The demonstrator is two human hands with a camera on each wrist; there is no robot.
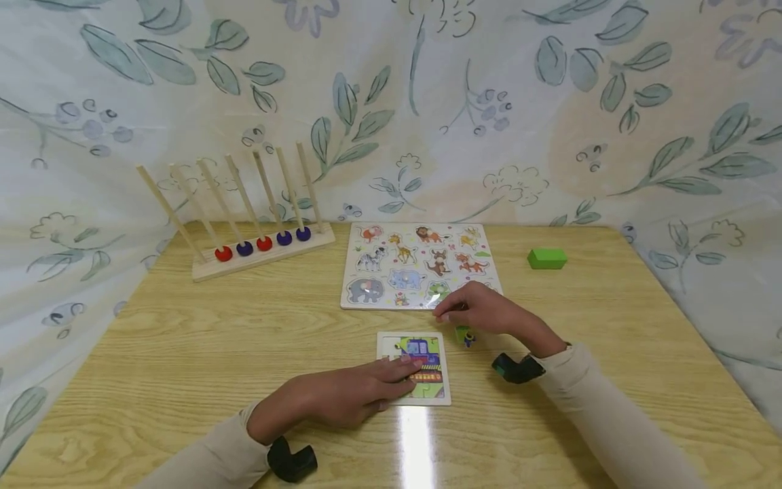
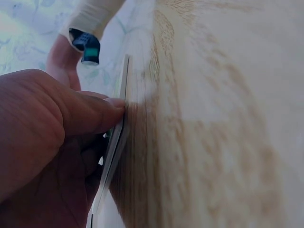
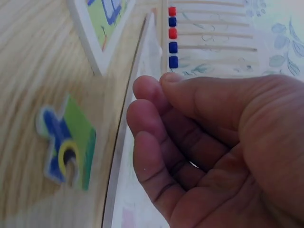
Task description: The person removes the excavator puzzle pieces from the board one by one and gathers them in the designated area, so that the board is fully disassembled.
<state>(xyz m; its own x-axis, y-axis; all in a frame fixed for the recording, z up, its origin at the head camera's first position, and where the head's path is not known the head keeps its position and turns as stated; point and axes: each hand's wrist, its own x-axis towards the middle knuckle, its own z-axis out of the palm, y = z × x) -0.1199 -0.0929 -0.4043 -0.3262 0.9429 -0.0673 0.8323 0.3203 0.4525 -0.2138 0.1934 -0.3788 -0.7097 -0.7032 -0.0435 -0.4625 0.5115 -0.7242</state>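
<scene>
A small square jigsaw puzzle (image 1: 432, 390) with a vehicle picture in a white frame lies on the table. My left hand (image 1: 342, 394) rests on it with extended fingers, covering its lower left part; in the left wrist view the thumb (image 2: 111, 111) touches the frame's edge. A pale patch shows in the puzzle's upper left. To its right lies a loose green and blue jigsaw piece (image 3: 71, 147). My right hand (image 1: 489, 309) hovers just above that piece, near the animal board's front edge. Its fingers are curled, thumb tip against the index fingertip, with nothing between them.
Behind the hands lies an animal puzzle board (image 1: 421, 261). At the back left stands a wooden peg rack (image 1: 275, 255) with red and blue beads on some pegs. A green block (image 1: 547, 259) sits at the back right. Patterned cloth (image 1: 391, 122) hangs behind the table.
</scene>
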